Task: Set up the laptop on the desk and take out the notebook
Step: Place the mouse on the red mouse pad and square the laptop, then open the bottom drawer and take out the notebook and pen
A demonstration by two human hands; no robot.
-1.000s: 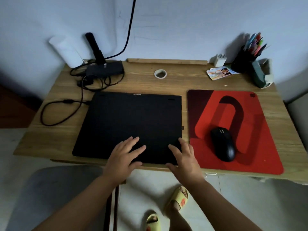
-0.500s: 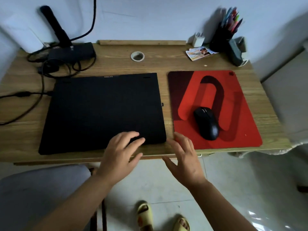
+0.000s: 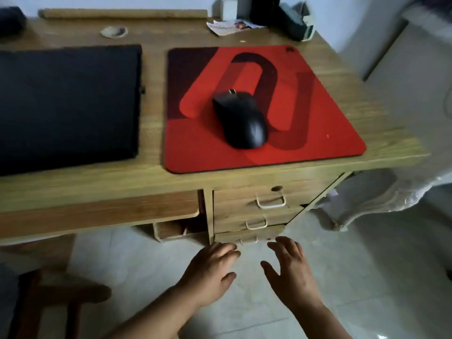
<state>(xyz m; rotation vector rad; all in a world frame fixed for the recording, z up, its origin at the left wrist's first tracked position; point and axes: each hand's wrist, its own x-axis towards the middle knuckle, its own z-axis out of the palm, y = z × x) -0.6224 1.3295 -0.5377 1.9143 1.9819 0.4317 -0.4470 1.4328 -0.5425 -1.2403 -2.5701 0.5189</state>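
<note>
The closed black laptop point(image 3: 66, 104) lies flat on the left of the wooden desk point(image 3: 151, 182). Three stacked drawers sit under the desk's right side: a top drawer point(image 3: 266, 199), a middle one point(image 3: 254, 221) and a bottom drawer point(image 3: 249, 237) that sticks out slightly. My left hand point(image 3: 210, 272) and my right hand point(image 3: 291, 272) hover low just in front of the bottom drawer, fingers spread, holding nothing. No notebook is visible.
A black mouse point(image 3: 241, 119) rests on a red mouse pad point(image 3: 318, 123) at the desk's right. A tape roll point(image 3: 113, 31), cards point(image 3: 227, 25) and a dark holder point(image 3: 266, 8) stand at the back. A stool point(image 3: 56, 297) is lower left, a cloth-covered object point(image 3: 367, 201) at right.
My view swung right and down. Both hands left the laptop's front edge and dropped below the desktop to the bottom drawer. The laptop stayed closed and still.
</note>
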